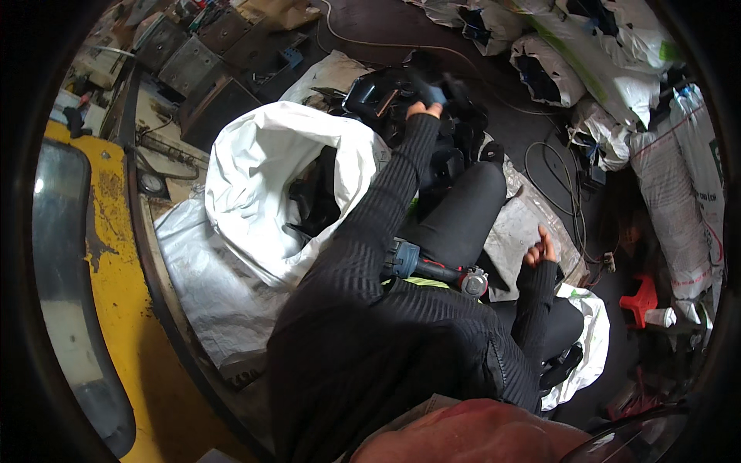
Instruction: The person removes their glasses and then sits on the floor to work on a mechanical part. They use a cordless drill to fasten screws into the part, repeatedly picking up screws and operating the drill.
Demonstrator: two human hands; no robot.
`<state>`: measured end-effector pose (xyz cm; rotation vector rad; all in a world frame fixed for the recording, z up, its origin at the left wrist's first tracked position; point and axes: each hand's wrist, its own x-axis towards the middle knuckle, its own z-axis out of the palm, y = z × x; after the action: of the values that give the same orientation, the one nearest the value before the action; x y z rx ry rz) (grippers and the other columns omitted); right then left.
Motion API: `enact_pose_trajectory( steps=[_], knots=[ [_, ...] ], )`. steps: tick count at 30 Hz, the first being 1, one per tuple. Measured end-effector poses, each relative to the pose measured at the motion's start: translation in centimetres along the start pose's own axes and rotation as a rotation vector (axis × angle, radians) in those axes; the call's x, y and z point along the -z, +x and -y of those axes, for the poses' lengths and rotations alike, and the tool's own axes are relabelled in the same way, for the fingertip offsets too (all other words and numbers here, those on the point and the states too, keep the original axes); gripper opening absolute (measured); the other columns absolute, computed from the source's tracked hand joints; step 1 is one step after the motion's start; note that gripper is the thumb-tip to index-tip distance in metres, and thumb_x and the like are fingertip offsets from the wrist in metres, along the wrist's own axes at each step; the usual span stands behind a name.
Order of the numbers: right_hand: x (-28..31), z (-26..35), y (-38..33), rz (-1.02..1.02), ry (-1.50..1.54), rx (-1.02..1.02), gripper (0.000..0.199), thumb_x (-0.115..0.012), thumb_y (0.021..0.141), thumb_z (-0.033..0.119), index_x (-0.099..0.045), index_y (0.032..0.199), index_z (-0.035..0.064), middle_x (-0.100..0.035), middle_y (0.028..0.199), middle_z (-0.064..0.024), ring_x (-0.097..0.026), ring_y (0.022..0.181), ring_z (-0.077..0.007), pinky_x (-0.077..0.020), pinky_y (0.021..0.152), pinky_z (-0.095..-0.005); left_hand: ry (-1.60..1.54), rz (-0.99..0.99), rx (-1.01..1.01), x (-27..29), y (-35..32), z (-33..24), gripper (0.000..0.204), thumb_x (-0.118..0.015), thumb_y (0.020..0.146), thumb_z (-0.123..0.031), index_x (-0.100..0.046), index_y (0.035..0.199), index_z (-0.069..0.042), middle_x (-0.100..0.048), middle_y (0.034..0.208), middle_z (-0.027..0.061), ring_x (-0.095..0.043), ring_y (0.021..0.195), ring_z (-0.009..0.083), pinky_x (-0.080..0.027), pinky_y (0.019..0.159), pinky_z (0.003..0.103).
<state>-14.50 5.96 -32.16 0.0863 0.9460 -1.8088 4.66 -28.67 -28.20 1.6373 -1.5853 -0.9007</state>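
My left hand reaches forward over a heap of glossy black plastic parts. Its fingers close on a dark, motion-blurred black part; the exact shape is unclear. Beside that forearm stands an open white sack, with black pieces inside. My right hand hovers near my right knee, one finger stretched out and the others loosely curled, nothing visible in it. Across my lap lies a blue-and-black handheld power tool with a round metal end.
A yellow worn metal panel runs along the left. Metal boxes stand at the far left. Filled white sacks line the far right. A cable coils on the floor near a red plastic object and a white cup.
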Motion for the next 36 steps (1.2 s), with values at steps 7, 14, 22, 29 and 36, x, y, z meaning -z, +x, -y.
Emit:
enact_pose_trajectory(
  steps=[7, 14, 22, 29, 36],
  knots=[
    [9.4, -2.3, -3.7, -0.218, 0.160, -0.235, 0.029, -0.051, 0.086, 0.026, -0.050, 0.113, 0.0136, -0.040, 0.058, 0.0064, -0.031, 0.041, -0.0045, -0.0232, 0.033, -0.0195, -0.249, -0.162, -0.009, 3.8, 1.5, 3.3, 0.066, -0.065, 0.070, -0.034, -0.041, 0.119, 0.003, -0.053, 0.110, 0.0210, -0.053, 0.099, 0.0342, -0.042, 0.084, 0.037],
    [8.0, 0.0, -6.8, -0.091, 0.089, -0.176, 0.033, -0.048, 0.088, 0.028, -0.047, 0.117, 0.0110, -0.028, 0.048, 0.0066, -0.025, 0.037, -0.0041, -0.0212, 0.032, -0.0188, -0.392, 0.176, -0.514, 24.6, -12.0, -5.1, 0.018, -0.056, 0.083, -0.020, -0.063, 0.082, -0.004, -0.060, 0.064, 0.0028, -0.053, 0.048, 0.0065, -0.043, 0.044, 0.018],
    [14.2, 2.8, -7.3, 0.377, -0.005, -0.136, 0.035, -0.042, 0.089, 0.037, -0.051, 0.111, 0.0118, -0.025, 0.042, 0.0049, -0.018, 0.030, -0.0062, -0.0171, 0.027, -0.0208, 1.072, 0.499, 0.360, 23.5, -2.9, 15.6, 0.020, -0.052, 0.081, -0.020, -0.061, 0.084, -0.003, -0.058, 0.062, 0.0078, -0.055, 0.054, 0.0130, -0.044, 0.052, 0.025],
    [12.1, 7.8, -22.5, -0.383, -0.635, -0.110, 0.034, -0.053, 0.082, 0.038, -0.063, 0.088, 0.0059, -0.030, 0.044, 0.0065, -0.025, 0.036, -0.0053, -0.0169, 0.035, -0.0231, 1.182, 0.417, -0.056, 24.7, 1.0, 22.8, 0.020, -0.050, 0.080, -0.016, -0.057, 0.093, -0.001, -0.057, 0.075, 0.0109, -0.054, 0.066, 0.0154, -0.044, 0.061, 0.027],
    [30.2, -4.9, -38.4, -0.535, -1.426, -0.748, 0.034, -0.057, 0.076, 0.036, -0.066, 0.084, 0.0035, -0.061, 0.073, -0.0132, -0.056, 0.063, -0.0227, -0.0446, 0.060, -0.0326, 1.026, 0.301, -0.196, 32.0, 3.8, 17.3, 0.024, -0.049, 0.080, -0.011, -0.053, 0.101, 0.000, -0.056, 0.088, 0.0141, -0.054, 0.078, 0.0179, -0.043, 0.070, 0.028]
  ],
)
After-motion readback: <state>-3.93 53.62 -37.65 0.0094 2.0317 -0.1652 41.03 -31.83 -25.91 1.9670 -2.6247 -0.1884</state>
